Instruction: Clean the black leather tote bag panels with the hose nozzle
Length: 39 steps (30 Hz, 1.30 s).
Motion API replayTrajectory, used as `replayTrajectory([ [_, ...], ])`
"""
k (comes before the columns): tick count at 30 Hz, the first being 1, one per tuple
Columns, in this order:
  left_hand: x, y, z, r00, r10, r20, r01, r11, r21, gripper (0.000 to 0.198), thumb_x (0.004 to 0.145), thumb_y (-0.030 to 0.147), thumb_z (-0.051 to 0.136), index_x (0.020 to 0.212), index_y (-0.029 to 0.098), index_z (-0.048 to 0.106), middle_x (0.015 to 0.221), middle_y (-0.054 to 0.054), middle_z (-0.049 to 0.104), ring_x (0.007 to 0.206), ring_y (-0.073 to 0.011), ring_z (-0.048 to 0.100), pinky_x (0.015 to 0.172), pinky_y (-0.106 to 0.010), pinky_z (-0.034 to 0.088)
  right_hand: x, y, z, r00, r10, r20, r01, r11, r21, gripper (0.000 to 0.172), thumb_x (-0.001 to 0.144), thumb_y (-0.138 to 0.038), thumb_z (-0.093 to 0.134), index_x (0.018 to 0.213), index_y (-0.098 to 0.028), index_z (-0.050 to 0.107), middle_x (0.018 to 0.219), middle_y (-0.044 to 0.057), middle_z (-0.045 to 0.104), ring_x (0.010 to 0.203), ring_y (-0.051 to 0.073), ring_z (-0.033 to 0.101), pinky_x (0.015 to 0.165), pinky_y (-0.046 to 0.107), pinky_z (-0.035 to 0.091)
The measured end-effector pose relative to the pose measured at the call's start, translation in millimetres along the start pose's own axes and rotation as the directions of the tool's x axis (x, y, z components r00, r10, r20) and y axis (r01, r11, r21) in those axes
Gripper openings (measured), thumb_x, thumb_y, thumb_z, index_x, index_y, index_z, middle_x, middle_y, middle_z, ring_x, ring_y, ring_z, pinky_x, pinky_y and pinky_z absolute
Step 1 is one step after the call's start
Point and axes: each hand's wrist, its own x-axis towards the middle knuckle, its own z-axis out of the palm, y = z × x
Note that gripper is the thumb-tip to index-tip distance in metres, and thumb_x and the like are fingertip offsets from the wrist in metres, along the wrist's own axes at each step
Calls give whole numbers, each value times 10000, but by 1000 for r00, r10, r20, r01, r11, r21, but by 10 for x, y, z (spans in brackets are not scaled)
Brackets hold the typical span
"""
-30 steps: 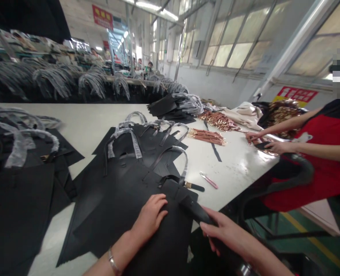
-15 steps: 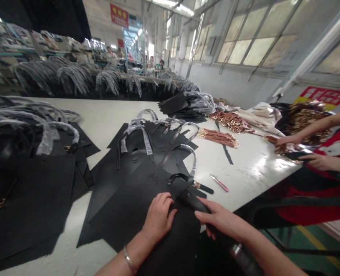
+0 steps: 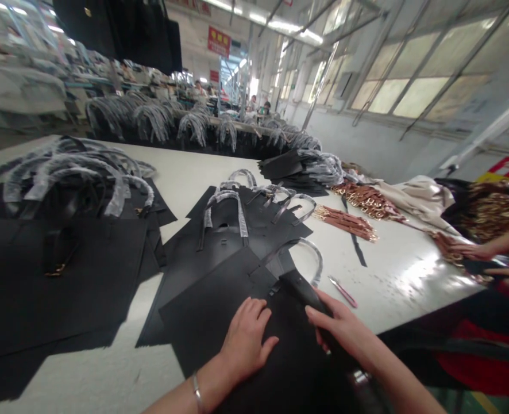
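My left hand lies palm down on a black bag panel, fingers together and thumb apart, holding nothing. To its right, my right hand is wrapped round a long black tool with a silver fitting behind the hand; its exact kind is unclear. The tool's front end is over the panel's upper right part, beside a small black strap loop. A plastic-wrapped handle arches up just beyond it. More black panels with wrapped handles lie underneath and beyond.
Another stack of black bag panels lies at left. A pink thread snipper, brown straps with gold clasps and a black strip are on the white table. At right, a co-worker's hands handle more straps.
The view has turned left, so things appear farther right and lower. The gold-buckled strap end that stuck out past the panel beside the tool no longer shows. Both hands keep nearly the same pose.
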Motion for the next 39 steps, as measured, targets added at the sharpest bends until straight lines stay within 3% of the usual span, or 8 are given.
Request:
replayTrajectory([
  [5, -101, 32, -28, 999, 23, 46, -21, 999, -29, 359, 801, 375, 630, 1121, 212, 624, 1187, -96, 622, 1175, -291, 525, 1138, -523, 299, 31, -163, -22, 968, 126, 218, -107, 989, -98, 404, 813, -361, 612, 1178, -203, 545, 633, -66, 539, 412, 80, 532, 364, 173, 423],
  [8, -97, 26, -15, 998, 36, 60, -34, 999, -30, 345, 799, 382, 634, 1093, 202, 639, 1142, -99, 640, 1156, -284, 532, 1149, -517, 276, 112, -234, -9, 943, 183, 277, -149, 979, -139, 265, 821, -367, 603, 1027, -202, 577, 627, -61, 545, 400, 69, 520, 354, 160, 415],
  [15, -77, 22, 11, 999, 32, 34, -32, 999, -19, 343, 803, 385, 640, 1086, 191, 636, 1129, -94, 644, 1134, -274, 532, 1147, -503, 267, 296, -313, -113, 903, 253, 347, -228, 967, -110, 307, 818, -398, 623, 1034, -197, 537, 648, -44, 586, 410, 74, 551, 371, 158, 444],
  [23, -83, 29, -16, 999, 46, 19, -46, 999, 10, 333, 812, 401, 633, 1066, 186, 634, 1098, -80, 656, 1123, -255, 535, 1128, -489, 285, 467, -405, -23, 901, 265, 344, -217, 961, -172, 289, 810, -399, 635, 975, -186, 530, 625, -35, 594, 413, 95, 564, 362, 177, 461],
  [29, -101, 32, -48, 998, 44, 41, -44, 999, 19, 355, 810, 439, 634, 1055, 182, 640, 1094, -69, 660, 1127, -238, 531, 1140, -446, 267, 425, -464, -34, 897, 266, 353, -191, 954, -232, 284, 791, -380, 654, 962, -178, 552, 603, -31, 596, 410, 103, 565, 381, 198, 475],
  [35, -103, 18, -34, 997, 48, 53, -51, 998, 40, 375, 830, 457, 600, 1076, 177, 640, 1118, -79, 653, 1130, -251, 530, 1135, -457, 267, 506, -470, 209, 965, 80, 251, -39, 986, -163, 307, 809, -441, 615, 1008, -216, 552, 654, -60, 562, 433, 79, 551, 390, 170, 437],
  [39, -110, 11, -31, 997, 47, 62, -49, 998, 30, 367, 842, 458, 582, 1072, 178, 638, 1129, -77, 649, 1154, -253, 518, 1145, -461, 248, 463, -469, 255, 973, 20, 230, 10, 992, -129, 348, 814, -458, 606, 1072, -231, 551, 675, -68, 549, 446, 77, 557, 403, 174, 438],
])
